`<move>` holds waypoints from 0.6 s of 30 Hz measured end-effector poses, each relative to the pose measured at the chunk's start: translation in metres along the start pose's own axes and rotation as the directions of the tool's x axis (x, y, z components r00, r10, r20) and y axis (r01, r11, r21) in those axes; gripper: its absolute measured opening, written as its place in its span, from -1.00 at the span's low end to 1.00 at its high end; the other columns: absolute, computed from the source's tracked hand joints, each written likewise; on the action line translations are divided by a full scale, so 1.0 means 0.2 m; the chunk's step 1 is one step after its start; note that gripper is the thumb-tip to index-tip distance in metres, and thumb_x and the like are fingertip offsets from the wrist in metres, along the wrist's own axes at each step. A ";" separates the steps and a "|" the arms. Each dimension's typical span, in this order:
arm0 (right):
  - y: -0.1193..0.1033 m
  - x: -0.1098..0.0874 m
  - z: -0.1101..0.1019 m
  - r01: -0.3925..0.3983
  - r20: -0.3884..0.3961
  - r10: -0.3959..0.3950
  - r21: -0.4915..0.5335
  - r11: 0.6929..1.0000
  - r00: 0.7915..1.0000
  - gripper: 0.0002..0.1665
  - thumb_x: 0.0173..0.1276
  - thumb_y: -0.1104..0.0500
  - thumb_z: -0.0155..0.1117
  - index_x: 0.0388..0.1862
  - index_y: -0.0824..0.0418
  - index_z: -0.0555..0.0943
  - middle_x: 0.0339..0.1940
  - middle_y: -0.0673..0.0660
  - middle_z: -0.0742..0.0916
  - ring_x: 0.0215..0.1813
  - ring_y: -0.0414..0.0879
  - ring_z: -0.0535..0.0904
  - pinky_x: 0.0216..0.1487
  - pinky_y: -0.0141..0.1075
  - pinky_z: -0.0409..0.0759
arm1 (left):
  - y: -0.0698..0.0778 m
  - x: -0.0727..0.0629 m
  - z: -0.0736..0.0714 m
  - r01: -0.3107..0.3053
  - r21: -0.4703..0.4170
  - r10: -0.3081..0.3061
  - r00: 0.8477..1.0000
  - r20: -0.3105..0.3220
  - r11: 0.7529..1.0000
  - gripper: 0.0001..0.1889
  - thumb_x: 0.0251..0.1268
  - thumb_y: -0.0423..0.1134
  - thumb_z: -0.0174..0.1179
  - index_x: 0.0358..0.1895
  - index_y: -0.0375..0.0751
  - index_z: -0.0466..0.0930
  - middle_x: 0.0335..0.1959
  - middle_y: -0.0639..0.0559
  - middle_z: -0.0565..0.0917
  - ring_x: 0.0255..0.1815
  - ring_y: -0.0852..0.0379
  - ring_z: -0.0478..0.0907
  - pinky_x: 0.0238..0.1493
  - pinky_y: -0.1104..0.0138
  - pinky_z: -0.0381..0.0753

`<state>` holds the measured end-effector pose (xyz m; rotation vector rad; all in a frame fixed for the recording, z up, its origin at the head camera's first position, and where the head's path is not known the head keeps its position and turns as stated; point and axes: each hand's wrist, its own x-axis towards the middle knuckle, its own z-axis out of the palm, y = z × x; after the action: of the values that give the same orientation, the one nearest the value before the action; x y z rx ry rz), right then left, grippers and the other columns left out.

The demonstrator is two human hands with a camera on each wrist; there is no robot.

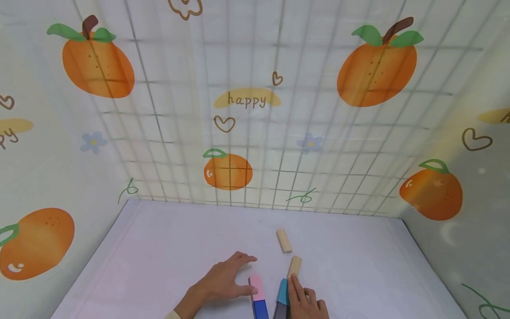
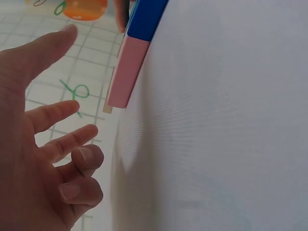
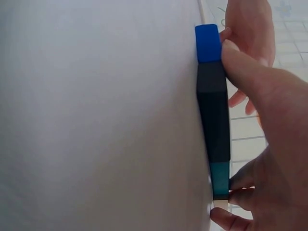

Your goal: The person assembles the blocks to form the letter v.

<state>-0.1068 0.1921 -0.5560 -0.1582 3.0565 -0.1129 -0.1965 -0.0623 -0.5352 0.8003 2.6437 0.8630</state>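
Observation:
My left hand [image 1: 227,279] is spread with nothing in it, beside a pink block [image 1: 256,287]. Its thumb tip overlaps that block in the head view, while the left wrist view shows a gap between them. End to end with the pink block lies a blue block [image 1: 260,309]. To their right, a teal block [image 1: 282,291] joins a dark grey block [image 1: 281,311]. My right hand [image 1: 306,301] rests along these two, its index fingertip right at the near wooden block [image 1: 295,266]. The right wrist view has its thumb [image 3: 236,55] against the blue block [image 3: 208,43].
Another plain wooden block [image 1: 284,240] lies farther off on the white tabletop [image 1: 179,239]. A curtain printed with oranges [image 1: 228,172] hangs over a wire grid behind the table, and similar cloth flanks both sides.

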 end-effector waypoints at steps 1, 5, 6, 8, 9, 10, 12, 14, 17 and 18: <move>0.00 0.00 0.00 -0.001 0.008 0.001 0.003 1.000 1.000 0.50 -0.24 -0.71 0.28 0.50 0.27 0.34 0.53 0.15 0.38 0.05 0.06 0.41 -0.24 -0.06 0.39 | 0.00 0.00 0.00 0.014 -0.008 -0.014 1.000 0.000 1.000 -0.20 0.17 0.43 0.23 0.48 0.27 0.35 0.37 0.14 0.41 0.29 0.06 0.47 0.18 -0.15 0.47; 0.01 0.00 0.00 -0.007 0.015 0.007 0.010 1.000 1.000 0.51 -0.24 -0.73 0.26 0.51 0.26 0.34 0.53 0.15 0.38 0.06 0.06 0.41 -0.24 -0.06 0.37 | 0.01 0.01 0.00 0.038 -0.016 -0.038 0.999 -0.016 0.999 -0.20 0.19 0.43 0.20 0.49 0.28 0.33 0.39 0.12 0.41 0.32 0.02 0.46 0.18 -0.16 0.46; 0.01 0.00 0.00 -0.009 0.014 0.009 0.012 1.000 1.000 0.51 -0.24 -0.72 0.26 0.51 0.26 0.34 0.53 0.15 0.38 0.07 0.05 0.41 -0.24 -0.07 0.37 | 0.01 0.02 0.00 0.041 -0.019 -0.041 0.999 -0.019 0.999 -0.21 0.19 0.43 0.19 0.49 0.27 0.34 0.40 0.12 0.41 0.33 0.01 0.45 0.18 -0.16 0.47; 0.01 0.00 0.00 -0.009 0.009 0.009 0.008 1.000 1.000 0.50 -0.23 -0.72 0.25 0.51 0.26 0.35 0.53 0.15 0.39 0.06 0.05 0.41 -0.25 -0.08 0.36 | 0.01 0.02 0.00 0.042 -0.021 -0.043 0.999 -0.029 0.999 -0.21 0.19 0.42 0.19 0.48 0.26 0.34 0.41 0.12 0.40 0.35 0.01 0.43 0.19 -0.17 0.46; 0.01 0.00 0.00 -0.008 0.007 0.008 0.006 1.000 1.000 0.49 -0.22 -0.72 0.25 0.50 0.26 0.35 0.53 0.15 0.39 0.06 0.05 0.41 -0.25 -0.08 0.36 | 0.01 0.02 0.00 0.043 -0.022 -0.044 0.998 -0.033 0.999 -0.21 0.19 0.42 0.19 0.48 0.26 0.34 0.43 0.13 0.39 0.36 0.01 0.43 0.19 -0.18 0.46; 0.01 0.00 0.00 -0.007 0.004 0.007 0.006 1.000 1.000 0.49 -0.22 -0.72 0.25 0.50 0.26 0.35 0.53 0.15 0.39 0.06 0.05 0.41 -0.25 -0.08 0.36 | 0.02 0.02 0.00 0.043 -0.022 -0.044 0.998 -0.037 0.999 -0.21 0.19 0.42 0.19 0.48 0.25 0.34 0.44 0.13 0.39 0.37 0.00 0.42 0.18 -0.19 0.45; 0.00 0.00 0.00 -0.007 0.003 0.007 0.006 1.000 1.000 0.48 -0.22 -0.72 0.24 0.50 0.26 0.36 0.53 0.14 0.39 0.06 0.04 0.41 -0.25 -0.08 0.36 | 0.02 0.03 0.00 0.047 -0.023 -0.048 0.998 -0.044 0.999 -0.20 0.19 0.43 0.19 0.48 0.25 0.34 0.46 0.13 0.37 0.39 0.00 0.41 0.18 -0.22 0.44; 0.00 0.00 0.00 -0.006 0.001 0.006 0.004 1.000 1.000 0.48 -0.21 -0.73 0.23 0.50 0.26 0.35 0.53 0.14 0.39 0.06 0.05 0.41 -0.25 -0.08 0.37 | 0.02 0.04 0.00 0.047 -0.015 -0.048 0.997 -0.056 0.999 -0.20 0.19 0.43 0.18 0.49 0.24 0.33 0.47 0.13 0.36 0.39 -0.01 0.41 0.17 -0.23 0.44; 0.00 0.00 0.00 -0.010 0.008 0.010 -0.005 1.000 1.000 0.49 -0.22 -0.73 0.25 0.50 0.25 0.35 0.53 0.14 0.39 0.06 0.05 0.41 -0.24 -0.07 0.38 | 0.02 0.05 0.00 0.037 -0.002 -0.037 0.995 -0.088 0.999 -0.18 0.18 0.43 0.19 0.49 0.22 0.33 0.47 0.12 0.36 0.35 0.00 0.44 0.13 -0.21 0.48; 0.00 0.00 0.00 -0.012 0.011 0.012 -0.008 1.000 1.000 0.49 -0.23 -0.73 0.26 0.50 0.25 0.35 0.53 0.14 0.39 0.06 0.05 0.41 -0.24 -0.07 0.38 | 0.02 0.06 0.00 0.032 0.007 -0.031 0.995 -0.099 0.999 -0.17 0.18 0.43 0.20 0.50 0.21 0.32 0.46 0.12 0.36 0.34 0.01 0.45 0.11 -0.20 0.49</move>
<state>-0.1067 0.1917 -0.5558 -0.1405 3.0468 -0.0995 -0.2052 -0.0536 -0.5336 0.7343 2.7396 0.9064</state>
